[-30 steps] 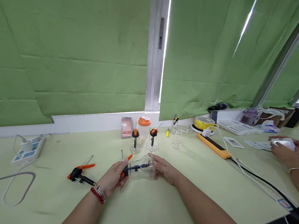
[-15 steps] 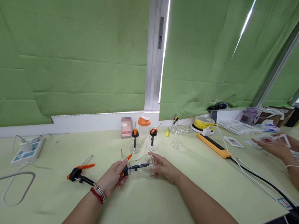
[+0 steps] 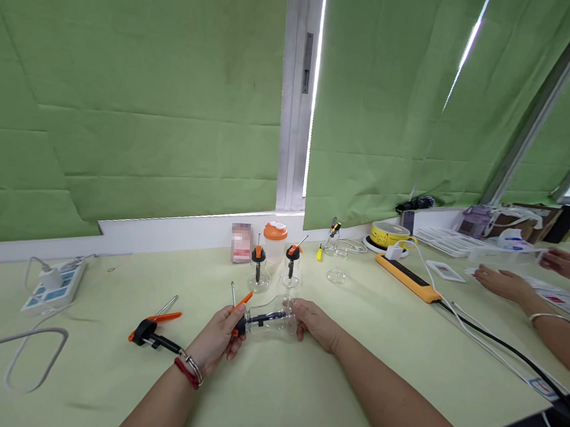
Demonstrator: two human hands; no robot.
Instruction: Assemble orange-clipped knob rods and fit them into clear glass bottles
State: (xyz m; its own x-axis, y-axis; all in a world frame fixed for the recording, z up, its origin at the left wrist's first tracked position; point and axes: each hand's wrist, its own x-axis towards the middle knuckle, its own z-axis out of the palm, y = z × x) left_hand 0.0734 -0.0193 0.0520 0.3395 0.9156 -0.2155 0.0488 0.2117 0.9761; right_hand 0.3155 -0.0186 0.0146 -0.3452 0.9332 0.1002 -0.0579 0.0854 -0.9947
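Note:
My left hand [image 3: 222,333] is closed around the black-and-orange lid of a clear glass dispenser bottle [image 3: 274,316]. The bottle lies on its side in the air above the table, its black inner tube showing through the glass. At the bottle's base, the fingers of my right hand [image 3: 316,323] grip the glass. A loose black-and-orange dispenser lid [image 3: 145,332] with a metal spout and black tube rests left of my left wrist. Two similar bottles, the left one [image 3: 259,273] and the right one [image 3: 292,268], stand upright behind my hands.
Behind the bottles are an orange-lidded cup [image 3: 275,238] and a small pink box [image 3: 241,244]. A glass piece [image 3: 336,276] and orange power strip [image 3: 406,278] lie to the right. At left sits a white power strip [image 3: 54,284]. A co-worker's hands [image 3: 505,285] handle clear plastic at far right.
My right hand's fingers have shifted slightly on the bottle's base, while my left hand keeps its hold on the lid. The co-worker's hands have moved apart with the clear plastic.

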